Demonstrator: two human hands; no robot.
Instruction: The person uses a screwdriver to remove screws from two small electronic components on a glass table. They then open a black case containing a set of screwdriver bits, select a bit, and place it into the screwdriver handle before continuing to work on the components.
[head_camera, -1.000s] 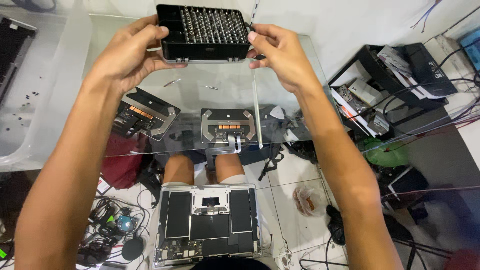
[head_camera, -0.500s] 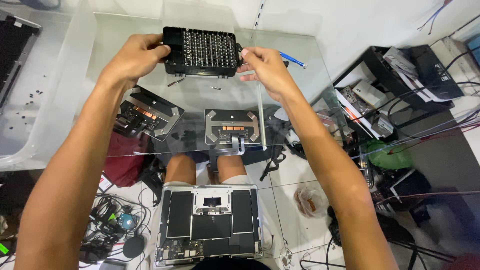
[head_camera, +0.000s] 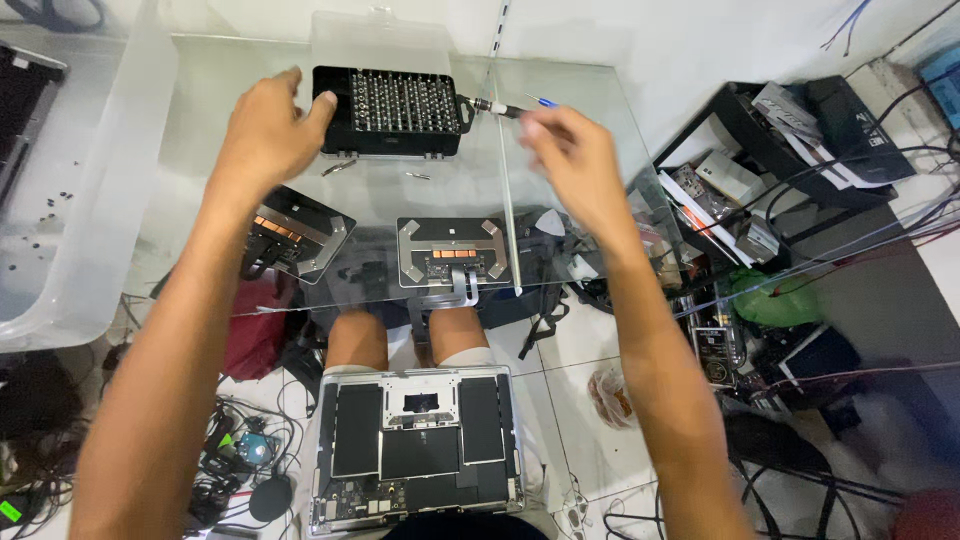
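On the far half of the glass worktop (head_camera: 560, 180), a black screwdriver-bit case (head_camera: 392, 112) lies flat with its lid open, touching the left hand (head_camera: 268, 135). That hand's thumb rests at the case's left edge and the fingers spread over the glass beside it; its grip is loose, pressing against the case rather than closed around it. The right hand (head_camera: 572, 160) hovers just right of the case, fingers curled towards a slim screwdriver (head_camera: 500, 108) with a blue end, which lies on the glass with its tip at the case's right edge. The hand is blurred, so whether its grip has closed on the driver I cannot tell.

The case holds dense rows of upright metal bits, apparently filling most of the slots; no gap is clear at this size. Its clear lid (head_camera: 380, 40) stands behind it.

As to progress, the disassembly looks well under way: an opened laptop (head_camera: 415, 440) rests on the person's lap below the glass, bottom cover off, dark battery cells and board exposed. Two trackpad modules (head_camera: 452, 250) (head_camera: 295, 232) with orange flex strips lie on the worktop nearer the person, and a couple of small loose parts (head_camera: 340, 167) sit just in front of the case. A large clear plastic tub (head_camera: 60, 200) at the left holds a few tiny dark specks, probably screws.
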